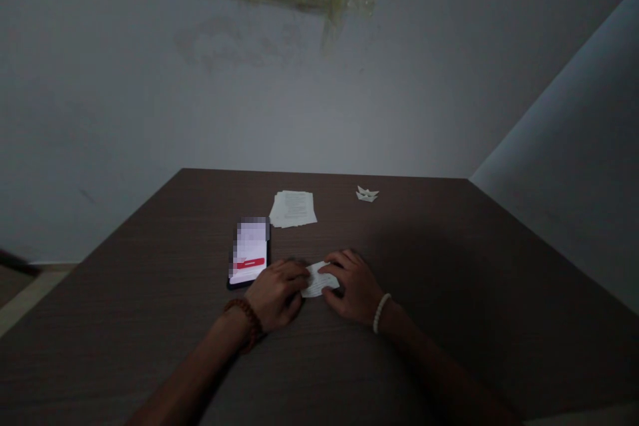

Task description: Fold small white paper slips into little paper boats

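A small piece of printed paper [318,281] lies near the middle of the table, between my two hands. My left hand [279,289] is closed on its left side, the fingers bent over that edge; a brown beaded bracelet circles the wrist. From the right, my right hand [355,285] holds the other side, with the thumb at the lower corner and the fingertips along the top. This wrist wears a pale beaded bracelet. What lies under the fingers is hidden.
A phone [251,249] with a lit screen lies just beyond my left hand. Farther back are a stack of printed sheets [293,208] and a folded paper boat [367,195]. The dark wooden table [439,346] meets a grey wall [399,100].
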Demonstrator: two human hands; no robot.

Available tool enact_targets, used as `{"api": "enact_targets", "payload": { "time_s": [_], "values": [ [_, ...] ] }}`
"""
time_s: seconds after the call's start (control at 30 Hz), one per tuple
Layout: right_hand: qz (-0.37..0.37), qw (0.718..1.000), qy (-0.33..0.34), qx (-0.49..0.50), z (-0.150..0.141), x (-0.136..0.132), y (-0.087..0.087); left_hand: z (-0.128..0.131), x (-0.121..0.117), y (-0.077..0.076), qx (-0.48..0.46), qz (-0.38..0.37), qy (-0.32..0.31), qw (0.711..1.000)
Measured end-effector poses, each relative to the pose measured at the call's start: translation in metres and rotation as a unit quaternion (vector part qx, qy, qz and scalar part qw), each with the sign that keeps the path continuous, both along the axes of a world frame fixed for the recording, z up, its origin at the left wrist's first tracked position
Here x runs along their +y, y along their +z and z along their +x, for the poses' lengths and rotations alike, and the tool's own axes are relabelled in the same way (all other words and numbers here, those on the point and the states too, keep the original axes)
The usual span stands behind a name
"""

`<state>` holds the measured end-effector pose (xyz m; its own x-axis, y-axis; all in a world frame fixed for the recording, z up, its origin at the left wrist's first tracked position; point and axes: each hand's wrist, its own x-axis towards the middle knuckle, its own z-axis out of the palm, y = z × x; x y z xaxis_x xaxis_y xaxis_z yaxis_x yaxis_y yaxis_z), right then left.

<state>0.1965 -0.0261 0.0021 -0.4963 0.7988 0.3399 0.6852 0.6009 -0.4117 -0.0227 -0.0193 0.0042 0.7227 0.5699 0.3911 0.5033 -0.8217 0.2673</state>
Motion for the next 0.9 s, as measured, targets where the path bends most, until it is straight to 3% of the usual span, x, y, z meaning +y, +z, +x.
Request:
{"api": "enact_targets", "payload": {
  "time_s": [0.9],
  "values": [
    [-0.034, 0.997, -0.068, 0.005, -0.0062, -0.0046, -0.0017, -0.0031, 0.0011, 0.0012, -0.02, -0.05, 0.012, 0.998]
  ]
}}
